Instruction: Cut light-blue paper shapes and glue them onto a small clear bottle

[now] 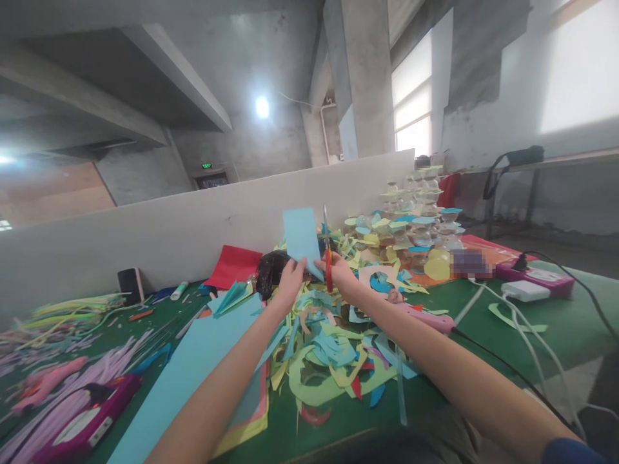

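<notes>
My left hand (292, 280) pinches the lower edge of a light blue piece of paper (302, 233), held upright above the table. In my right hand (341, 274) is a pair of scissors (328, 264) with orange-red handles, its blades pointing up just right of the paper. My right fingertips are close to the paper's lower right corner; whether they touch it I cannot tell. Below both hands lies a heap of blue, green and yellow paper scraps (333, 348). A large light blue sheet (193, 367) lies under my left forearm.
Stacked clear cups with paper discs (418, 222) stand at the back right. A pink glue gun (425, 318) lies by my right forearm, near a purple power strip (536, 278) with cables. Left are lilac strips (109, 367), another power strip (89, 419) and a phone (130, 285).
</notes>
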Demonstrator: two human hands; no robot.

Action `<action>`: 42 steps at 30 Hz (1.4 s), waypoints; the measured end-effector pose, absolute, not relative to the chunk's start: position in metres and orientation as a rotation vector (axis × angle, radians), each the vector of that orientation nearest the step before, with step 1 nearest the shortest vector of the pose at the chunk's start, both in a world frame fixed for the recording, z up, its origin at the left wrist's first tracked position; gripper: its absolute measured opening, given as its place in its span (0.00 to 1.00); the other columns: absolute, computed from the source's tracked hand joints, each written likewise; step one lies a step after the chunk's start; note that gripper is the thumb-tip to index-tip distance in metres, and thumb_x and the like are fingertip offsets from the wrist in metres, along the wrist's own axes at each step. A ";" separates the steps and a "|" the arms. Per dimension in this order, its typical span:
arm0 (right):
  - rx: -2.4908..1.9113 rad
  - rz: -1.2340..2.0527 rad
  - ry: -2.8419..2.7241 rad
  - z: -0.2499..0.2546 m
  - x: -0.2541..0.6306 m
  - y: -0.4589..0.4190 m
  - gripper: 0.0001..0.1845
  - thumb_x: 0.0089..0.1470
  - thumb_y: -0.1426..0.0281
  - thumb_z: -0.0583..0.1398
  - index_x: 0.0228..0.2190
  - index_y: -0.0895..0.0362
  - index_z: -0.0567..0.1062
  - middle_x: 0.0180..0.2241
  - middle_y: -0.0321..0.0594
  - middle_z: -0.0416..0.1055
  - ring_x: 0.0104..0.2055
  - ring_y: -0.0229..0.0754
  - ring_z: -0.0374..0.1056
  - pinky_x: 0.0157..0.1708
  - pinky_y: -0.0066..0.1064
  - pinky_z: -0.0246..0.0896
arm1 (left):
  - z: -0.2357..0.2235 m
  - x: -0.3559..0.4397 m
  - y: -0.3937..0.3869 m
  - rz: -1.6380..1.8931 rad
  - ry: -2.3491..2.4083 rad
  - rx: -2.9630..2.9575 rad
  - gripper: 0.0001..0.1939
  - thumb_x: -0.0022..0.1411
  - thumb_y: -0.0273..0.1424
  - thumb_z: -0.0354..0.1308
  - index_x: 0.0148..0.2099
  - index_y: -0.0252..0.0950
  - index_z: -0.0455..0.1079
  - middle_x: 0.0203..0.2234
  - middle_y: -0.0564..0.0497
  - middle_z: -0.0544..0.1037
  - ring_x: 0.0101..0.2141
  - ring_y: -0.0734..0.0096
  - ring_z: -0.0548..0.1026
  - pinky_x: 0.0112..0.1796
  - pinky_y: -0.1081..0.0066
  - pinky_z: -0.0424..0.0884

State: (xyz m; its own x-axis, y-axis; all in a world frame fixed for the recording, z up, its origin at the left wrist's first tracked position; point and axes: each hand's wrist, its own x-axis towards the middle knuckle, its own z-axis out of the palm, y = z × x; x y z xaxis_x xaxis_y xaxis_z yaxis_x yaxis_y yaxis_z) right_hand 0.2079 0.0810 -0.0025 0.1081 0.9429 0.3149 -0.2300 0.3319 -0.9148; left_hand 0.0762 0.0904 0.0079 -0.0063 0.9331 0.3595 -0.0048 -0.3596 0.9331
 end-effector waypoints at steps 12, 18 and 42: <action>-0.807 1.042 -1.142 -0.002 0.208 0.077 0.22 0.36 0.59 0.69 0.28 0.54 0.64 0.21 0.26 0.60 0.24 0.35 0.57 0.27 0.29 0.53 | 0.010 0.077 0.091 1.502 0.998 1.469 0.12 0.56 0.37 0.62 0.39 0.33 0.71 0.30 0.48 0.77 0.33 0.67 0.76 0.35 0.68 0.76; -0.813 1.054 -1.156 -0.002 0.208 0.077 0.23 0.36 0.58 0.69 0.28 0.54 0.64 0.20 0.26 0.59 0.23 0.35 0.56 0.26 0.29 0.52 | 0.010 0.077 0.091 1.504 0.988 1.482 0.13 0.57 0.37 0.61 0.40 0.33 0.71 0.31 0.48 0.77 0.32 0.67 0.76 0.35 0.68 0.76; -0.802 1.108 -1.122 -0.005 0.207 0.083 0.27 0.32 0.55 0.71 0.27 0.55 0.65 0.19 0.26 0.58 0.23 0.34 0.55 0.26 0.29 0.52 | 0.006 0.075 0.093 1.499 0.982 1.568 0.18 0.56 0.40 0.59 0.43 0.32 0.69 0.37 0.44 0.77 0.34 0.65 0.76 0.32 0.69 0.74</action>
